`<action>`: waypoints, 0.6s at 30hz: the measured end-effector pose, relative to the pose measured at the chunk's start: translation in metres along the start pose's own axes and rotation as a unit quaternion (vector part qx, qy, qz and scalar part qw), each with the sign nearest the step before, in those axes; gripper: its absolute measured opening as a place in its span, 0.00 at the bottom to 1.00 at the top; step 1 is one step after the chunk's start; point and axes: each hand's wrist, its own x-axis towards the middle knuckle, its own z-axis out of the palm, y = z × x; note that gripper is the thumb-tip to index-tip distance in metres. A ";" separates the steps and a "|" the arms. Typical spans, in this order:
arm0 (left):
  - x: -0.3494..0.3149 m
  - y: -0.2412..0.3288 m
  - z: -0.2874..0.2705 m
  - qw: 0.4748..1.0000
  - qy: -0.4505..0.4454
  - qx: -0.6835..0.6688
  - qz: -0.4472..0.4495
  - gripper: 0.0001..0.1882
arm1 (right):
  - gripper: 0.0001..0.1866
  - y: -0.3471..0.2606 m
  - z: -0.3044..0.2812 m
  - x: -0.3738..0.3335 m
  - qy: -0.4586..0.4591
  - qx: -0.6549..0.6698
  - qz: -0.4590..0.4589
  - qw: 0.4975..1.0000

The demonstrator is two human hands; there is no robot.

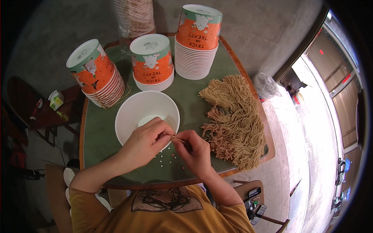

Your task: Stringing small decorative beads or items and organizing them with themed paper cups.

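Observation:
Over the near rim of a white paper tub [126,118], both my hands meet and pinch a short piece of tan cord [178,138]. My left hand [149,136] has its thumb and fingers closed on one end. The other end is between the thumb and bent forefinger of my right hand [194,151]. The tub stands upright with its mouth toward me, its near side partly covered by my left hand. Below my fingers, several small round pellets [161,161], mostly white with a few reddish, lie scattered on the green tabletop [132,176].
A big heap of tan cord strands [235,124] covers the table's right side. Upside-down stacks of orange printed tubs stand at the left [95,75], middle [152,64] and back right [196,42]. Behind them rises a plastic-wrapped stack [134,17]. A chair [250,192] holding small items is at lower right.

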 end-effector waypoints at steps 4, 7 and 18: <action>0.001 0.004 0.000 0.999 0.006 -0.027 -0.028 0.04 | 0.08 0.000 -0.001 -0.001 -0.004 -0.014 0.011 1.000; 0.001 0.001 0.002 0.998 0.013 -0.063 -0.022 0.04 | 0.09 0.001 0.000 -0.002 -0.008 -0.029 -0.002 1.000; 0.000 0.004 0.002 0.996 0.038 -0.076 -0.032 0.04 | 0.09 0.000 0.001 0.000 -0.002 -0.046 -0.037 0.998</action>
